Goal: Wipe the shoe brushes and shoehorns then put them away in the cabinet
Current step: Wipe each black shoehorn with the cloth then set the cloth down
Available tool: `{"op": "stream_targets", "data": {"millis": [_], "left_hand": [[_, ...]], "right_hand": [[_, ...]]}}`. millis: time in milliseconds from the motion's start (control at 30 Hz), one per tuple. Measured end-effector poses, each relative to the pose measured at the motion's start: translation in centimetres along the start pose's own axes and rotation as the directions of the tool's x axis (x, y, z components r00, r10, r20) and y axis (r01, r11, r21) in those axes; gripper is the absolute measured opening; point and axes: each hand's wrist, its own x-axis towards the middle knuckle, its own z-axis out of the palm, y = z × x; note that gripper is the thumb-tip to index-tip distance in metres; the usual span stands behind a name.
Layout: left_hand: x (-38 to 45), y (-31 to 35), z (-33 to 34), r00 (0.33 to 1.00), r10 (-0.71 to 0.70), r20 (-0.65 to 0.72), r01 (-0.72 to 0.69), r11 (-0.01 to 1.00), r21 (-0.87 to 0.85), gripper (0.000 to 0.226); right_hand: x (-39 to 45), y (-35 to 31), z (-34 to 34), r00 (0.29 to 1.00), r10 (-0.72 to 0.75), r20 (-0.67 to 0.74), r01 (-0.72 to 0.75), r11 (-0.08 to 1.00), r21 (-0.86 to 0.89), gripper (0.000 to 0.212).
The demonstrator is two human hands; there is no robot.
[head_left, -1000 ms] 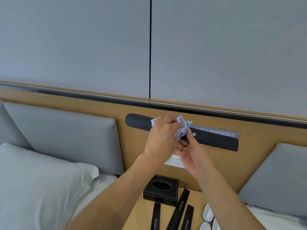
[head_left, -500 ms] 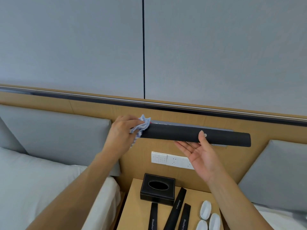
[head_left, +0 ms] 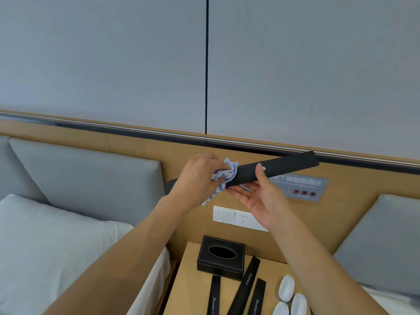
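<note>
Wiping pass on the long black shoehorn (head_left: pixel 272 170), held up at frame centre against the wooden headboard panel. Half a second before, my left hand (head_left: pixel 200 176) with the blue-and-white cloth (head_left: pixel 223 178) was at the shoehorn's far left end and the piece lay nearly level; now the cloth had come back inward toward the middle and the shoehorn's right end was tilted up toward the dark rail. Left hand was clenched round the cloth, pressing it onto the shoehorn, whose left tip showed dark just beyond that hand. Right hand (head_left: pixel 266 201) supported the shoehorn from beneath, thumb laid over its top edge, fingers curled loosely under it. Judgement: one stroke along the left half completed, return stroke under way; the right half likely remains to be wiped. Below, on the bedside surface (head_left: pixel 184 289), three further shoehorns (head_left: pixel 246 285) lay beside the black tissue box (head_left: pixel 220 258), with white shoe brushes (head_left: pixel 286 288) at lower right, all still waiting. Cabinet not in view.
</note>
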Motion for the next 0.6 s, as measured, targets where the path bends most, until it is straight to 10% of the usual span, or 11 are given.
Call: {"op": "stream_targets", "data": {"millis": [233,600], "left_hand": [[0.7,0.1,0.8,0.998,-0.060,0.037,0.060,0.998,-0.008,0.016],[0.0,1.6,1.2,0.999,0.022,0.037,-0.019,0.997,-0.079,0.008]], "right_hand": [[0.2,0.5,-0.6,0.999,-0.022,0.024,0.023,0.998,-0.065,0.017],[-0.1,0.1,-1.0,0.994,-0.088,-0.065,0.057,0.925,-0.376,0.033]]}}
